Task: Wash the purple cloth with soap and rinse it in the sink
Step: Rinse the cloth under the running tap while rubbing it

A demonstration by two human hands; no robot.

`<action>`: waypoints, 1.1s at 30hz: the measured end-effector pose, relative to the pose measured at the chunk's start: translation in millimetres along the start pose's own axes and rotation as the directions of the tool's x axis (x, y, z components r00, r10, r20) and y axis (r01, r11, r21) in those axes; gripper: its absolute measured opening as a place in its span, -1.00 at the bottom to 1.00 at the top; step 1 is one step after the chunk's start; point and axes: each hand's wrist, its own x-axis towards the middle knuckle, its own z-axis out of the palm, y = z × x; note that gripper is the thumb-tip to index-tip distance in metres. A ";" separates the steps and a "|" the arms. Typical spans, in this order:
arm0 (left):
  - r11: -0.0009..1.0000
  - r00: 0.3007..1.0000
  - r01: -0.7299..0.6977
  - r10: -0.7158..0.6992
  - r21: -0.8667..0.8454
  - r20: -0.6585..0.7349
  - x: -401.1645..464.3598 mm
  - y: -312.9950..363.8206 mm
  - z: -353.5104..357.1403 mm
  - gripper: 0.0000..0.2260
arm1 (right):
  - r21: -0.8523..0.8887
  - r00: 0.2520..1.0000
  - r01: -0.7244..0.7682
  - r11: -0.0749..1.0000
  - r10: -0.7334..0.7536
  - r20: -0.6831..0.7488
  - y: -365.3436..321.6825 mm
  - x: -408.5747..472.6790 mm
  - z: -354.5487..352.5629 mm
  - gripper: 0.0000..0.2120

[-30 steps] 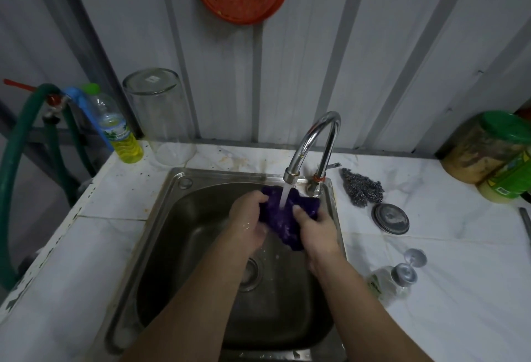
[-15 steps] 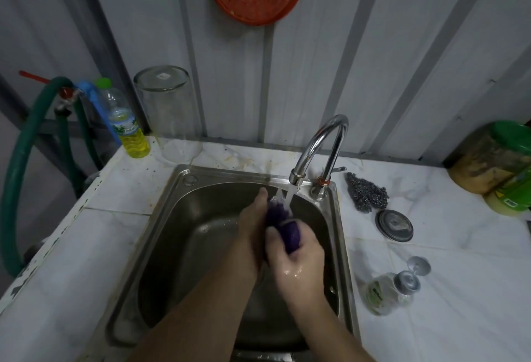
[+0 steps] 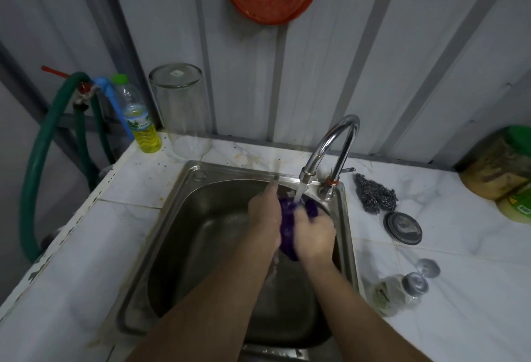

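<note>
Both hands, left hand (image 3: 265,215) and right hand (image 3: 314,236), squeeze the crumpled purple cloth (image 3: 288,228) with fingers pressed together under the curved chrome tap (image 3: 330,146) stream, over the steel sink (image 3: 178,215).

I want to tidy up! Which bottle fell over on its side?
The small clear bottle with the silver cap, right of the sink, lies tipped over. The yellow-liquid bottle with the green cap stands upright.

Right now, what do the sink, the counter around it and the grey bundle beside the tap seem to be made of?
Sink: probably stainless steel, brushed, with dull grey reflections. Counter: looks like glossy white tiles with marble veining; grout lines show between them. Grey bundle: seems to be a steel wool scourer, a tangle of thin shiny wires, though the picture is soft.
</note>
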 end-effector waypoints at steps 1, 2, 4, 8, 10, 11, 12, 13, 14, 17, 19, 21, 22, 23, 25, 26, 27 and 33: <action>1.000 0.999 -0.016 0.016 0.023 -0.039 2.3 4.7 -1.8 -0.68 | 0.008 0.994 0.108 0.994 -0.108 0.019 0.9 -14.5 1.5 -0.71; 0.999 0.997 -0.036 0.038 0.025 -0.064 6.5 7.6 -2.7 -0.67 | 0.003 0.975 0.219 0.976 -0.219 0.035 2.1 -25.4 3.8 -0.72; 0.999 0.997 -0.011 0.014 0.040 -0.077 11.5 7.2 -3.2 -0.67 | -0.035 0.932 0.356 0.934 -0.352 0.085 3.7 -32.0 8.3 -0.69; 0.997 0.995 0.058 -0.062 0.057 0.073 -0.5 -3.9 -5.3 -0.76 | -0.068 0.987 0.158 0.985 -0.157 0.010 -13.3 2.7 11.3 -0.64; 0.995 0.993 0.059 -0.067 0.085 0.097 -6.3 -9.5 -2.7 -0.81 | -0.048 0.999 -0.030 0.998 0.029 -0.024 -11.7 32.4 9.3 -0.68; 0.995 0.992 0.058 -0.066 0.078 0.103 -9.7 -11.4 -1.3 -0.84 | -0.010 0.991 -0.131 0.991 0.131 -0.005 -8.1 43.9 8.1 -0.71; 0.996 0.992 0.059 -0.066 0.059 0.111 -11.9 -11.6 1.0 -0.85 | 0.025 0.975 -0.219 0.975 0.218 0.037 -3.4 51.8 7.5 -0.72; 0.997 0.991 0.065 -0.069 0.036 0.118 -14.0 -11.5 2.4 -0.85 | 0.049 0.956 -0.285 0.957 0.280 0.089 2.3 55.4 7.7 -0.73; 0.998 0.991 0.069 -0.068 -0.004 0.119 -15.4 -10.8 3.4 -0.81 | 0.067 0.943 -0.318 0.946 0.308 0.121 6.3 52.1 9.1 -0.73; 0.994 0.999 0.034 -0.032 -0.100 0.021 -4.8 0.1 1.2 -0.68 | 0.170 0.935 -0.355 0.919 0.348 0.074 8.4 19.7 15.2 -0.66; 0.993 0.997 -0.019 0.010 -0.116 -0.076 4.8 8.3 -3.1 -0.68 | 0.197 0.975 -0.221 0.955 0.214 0.052 2.1 -16.4 14.4 -0.65; 0.995 0.992 -0.052 0.041 -0.085 -0.120 14.7 12.0 -7.5 -0.69 | 0.177 0.997 0.050 0.983 -0.058 0.041 0.5 -46.4 11.4 -0.78; 0.997 0.993 -0.046 0.038 -0.065 -0.112 17.8 12.2 -9.2 -0.68 | 0.164 0.980 0.174 0.971 -0.187 0.062 0.8 -55.9 9.9 -0.78; 0.999 0.996 -0.022 0.019 -0.037 -0.086 19.2 11.2 -11.5 -0.67 | 0.153 0.950 0.281 0.948 -0.297 0.094 3.0 -59.5 9.2 -0.74; 0.998 0.998 0.066 -0.066 0.005 -0.001 19.4 8.5 -15.7 -0.63 | 0.054 0.892 0.426 0.903 -0.429 0.139 6.6 -50.7 10.2 -0.73; 0.993 0.992 0.114 -0.113 -0.005 0.058 18.2 4.0 -17.4 -0.60 | -0.021 0.881 0.457 0.889 -0.449 0.150 6.5 -41.4 12.2 -0.75; 0.987 0.982 0.156 -0.151 -0.039 0.114 18.1 -1.3 -19.2 -0.59 | -0.098 0.876 0.472 0.876 -0.454 0.163 5.7 -31.1 14.3 -0.74; 0.998 0.983 0.045 -0.039 -0.034 0.180 12.6 -19.5 -19.5 -0.75 | -0.066 0.983 0.112 0.991 -0.101 0.153 -21.0 24.7 14.0 -0.73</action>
